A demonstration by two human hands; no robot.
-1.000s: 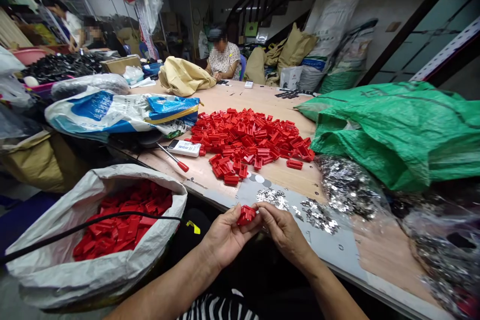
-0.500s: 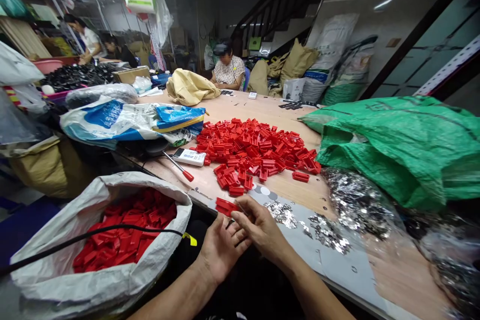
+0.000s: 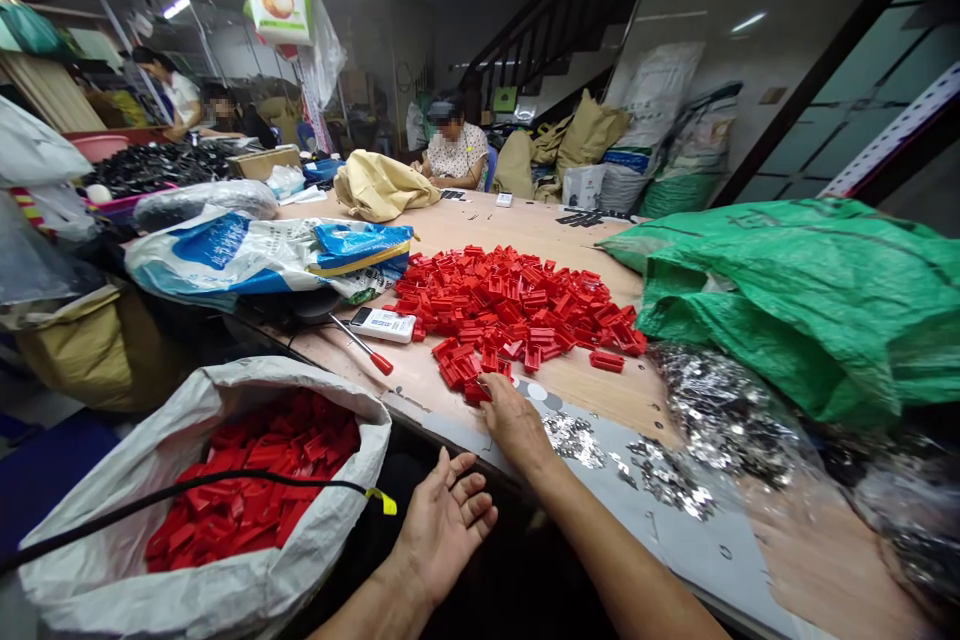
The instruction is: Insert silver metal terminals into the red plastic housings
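My right hand [image 3: 517,423] reaches over the table edge, its fingers closed at the right end of a red plastic part [image 3: 474,393]. That part lies at the near side of a heap of red plastic parts [image 3: 517,295]; the fingertips partly hide it. Below the edge, my left hand [image 3: 446,520] is held palm up with loosely bent fingers and nothing in it. Left of it stands a white woven sack [image 3: 247,575] with many more red parts [image 3: 255,480] inside. Small shiny metal pieces [image 3: 574,440] lie on a grey sheet just right of my right hand.
A red-handled metal lever [image 3: 364,344] and a white phone-like device [image 3: 384,324] lie left of the heap. A green woven sack [image 3: 810,290] and a clear bag of metal pieces [image 3: 720,420] are at right. A black cable [image 3: 187,490] crosses the white sack. Across the table sits a person [image 3: 457,150].
The red part that was between my hands is gone from them. My right hand has moved forward to the heap's near edge; my left hand is lower and empty.
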